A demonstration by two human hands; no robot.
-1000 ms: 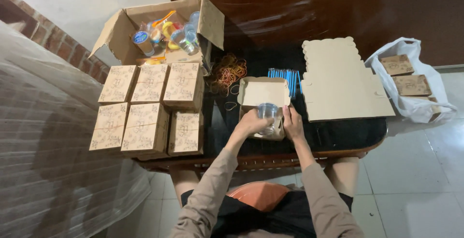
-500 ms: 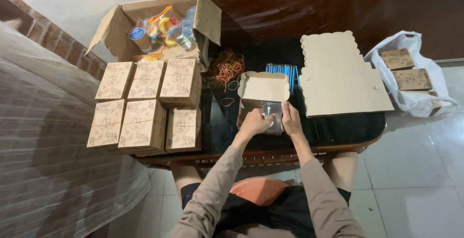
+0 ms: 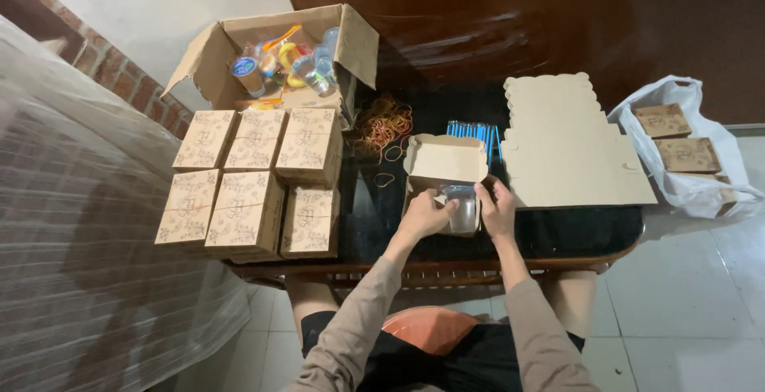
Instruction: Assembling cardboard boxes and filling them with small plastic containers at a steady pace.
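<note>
A small open cardboard box (image 3: 443, 161) with its lid raised sits on the dark table (image 3: 382, 233) in front of me. A clear plastic cup (image 3: 462, 205) lies inside the box. My left hand (image 3: 424, 215) rests on the box's left side and touches the cup. On the cup's right side, my right hand (image 3: 498, 207) grips it. Both hands hold the cup down in the box.
Several closed patterned boxes (image 3: 251, 181) are stacked at the table's left. An open carton (image 3: 271, 65) of cups stands behind them. Rubber bands (image 3: 382, 125), blue straws (image 3: 474, 131), flat box blanks (image 3: 566, 145) and a white bag (image 3: 685, 153) of boxes lie around.
Both hands stay on the cup at the box and have pressed it a little lower inside; the view has shifted slightly.
</note>
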